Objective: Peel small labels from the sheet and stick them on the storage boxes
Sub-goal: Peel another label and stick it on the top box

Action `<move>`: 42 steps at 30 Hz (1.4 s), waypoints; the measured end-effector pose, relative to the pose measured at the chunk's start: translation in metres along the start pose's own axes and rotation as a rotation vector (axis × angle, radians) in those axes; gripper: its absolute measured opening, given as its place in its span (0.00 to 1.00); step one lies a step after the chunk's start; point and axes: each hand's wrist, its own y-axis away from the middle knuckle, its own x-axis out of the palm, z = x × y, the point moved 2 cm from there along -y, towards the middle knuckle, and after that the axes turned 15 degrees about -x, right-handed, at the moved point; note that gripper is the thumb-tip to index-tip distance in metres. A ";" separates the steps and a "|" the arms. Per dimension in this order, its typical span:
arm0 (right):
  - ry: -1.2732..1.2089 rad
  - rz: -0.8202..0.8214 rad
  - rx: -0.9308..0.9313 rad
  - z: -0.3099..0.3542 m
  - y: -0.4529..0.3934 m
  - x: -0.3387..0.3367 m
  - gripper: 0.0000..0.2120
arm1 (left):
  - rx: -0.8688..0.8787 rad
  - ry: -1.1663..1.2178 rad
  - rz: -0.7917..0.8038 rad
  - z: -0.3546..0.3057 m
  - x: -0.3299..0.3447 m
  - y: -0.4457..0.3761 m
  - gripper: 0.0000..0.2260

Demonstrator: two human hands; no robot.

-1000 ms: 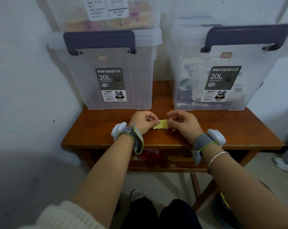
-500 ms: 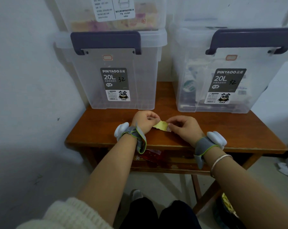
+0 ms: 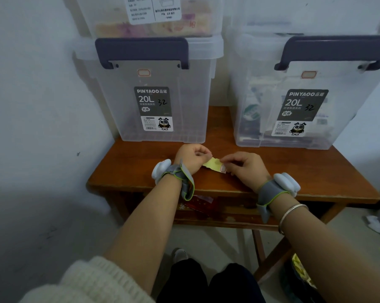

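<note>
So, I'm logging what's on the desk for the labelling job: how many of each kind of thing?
Storage boxes with dark handles on the table: 2 (left box, right box)
Boxes stacked on top: 1 (upper box)
Yellow label sheets: 1 (sheet)
Total: 4

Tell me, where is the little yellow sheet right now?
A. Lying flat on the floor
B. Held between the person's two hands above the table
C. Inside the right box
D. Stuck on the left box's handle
B: the left hand pinches one end of the yellow sheet and the right hand pinches the other, above the wooden table, in front of the boxes.
</note>
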 end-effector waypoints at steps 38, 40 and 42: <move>0.036 -0.258 0.132 -0.007 -0.001 -0.003 0.06 | 0.041 -0.182 -0.138 -0.002 0.001 0.006 0.05; 0.025 -0.296 0.149 -0.008 0.000 -0.004 0.06 | 0.051 -0.208 -0.141 -0.002 0.002 0.006 0.05; 0.017 -0.302 0.153 -0.008 0.000 -0.004 0.06 | 0.052 -0.227 -0.142 -0.002 0.002 0.006 0.05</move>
